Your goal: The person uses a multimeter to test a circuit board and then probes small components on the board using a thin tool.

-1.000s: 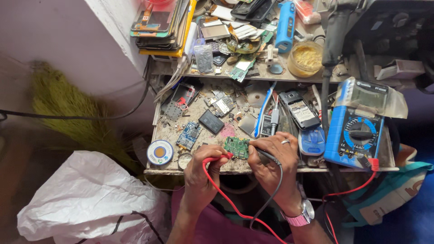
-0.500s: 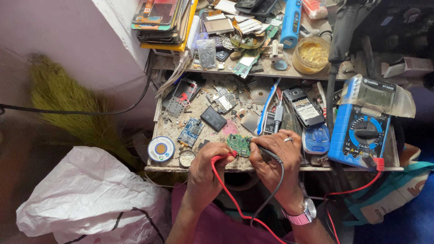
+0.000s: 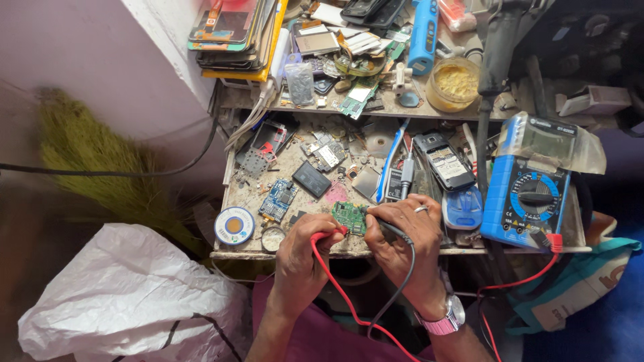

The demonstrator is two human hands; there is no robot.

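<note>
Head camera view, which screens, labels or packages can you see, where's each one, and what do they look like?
Multimeter: right of bench, blue body, grey screen under clear plastic wrap.
Phone screens: stacked top left, flat dark rectangles.
Solder reel: front left edge, round, white and blue label.
Jar: upper shelf, clear, yellow contents.

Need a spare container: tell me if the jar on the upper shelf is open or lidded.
Open: the jar shows no lid, and yellowish contents are visible from above.

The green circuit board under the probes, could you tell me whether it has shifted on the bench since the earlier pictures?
No. The green circuit board lies just as near the solder spool; only the camera moved.
</note>
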